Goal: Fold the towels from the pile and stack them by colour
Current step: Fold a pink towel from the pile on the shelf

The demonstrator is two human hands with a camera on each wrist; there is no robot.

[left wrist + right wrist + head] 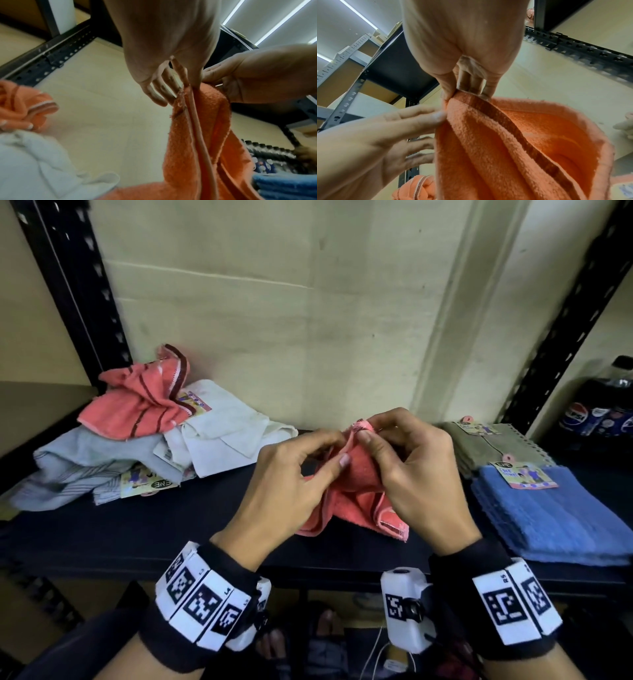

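Observation:
A coral towel (356,498) hangs between both hands over the dark shelf (171,518), its lower end resting on the shelf. My left hand (342,448) pinches the towel's top edge between thumb and fingers; the left wrist view shows this pinch (188,84) on the hem. My right hand (368,428) pinches the same corner right beside it, its fingertips (452,94) closed on the darker border stripe. The towel (505,148) droops in loose folds below. An unfolded pile lies at the left: a striped coral towel (144,402), a white one (226,433) and a pale blue one (85,467).
Folded stacks sit at the right of the shelf: olive towels (493,446) behind, blue towels (548,515) in front, both with paper labels. A Pepsi bottle (596,405) stands beyond the black rack upright (561,330). A pale wall backs the shelf.

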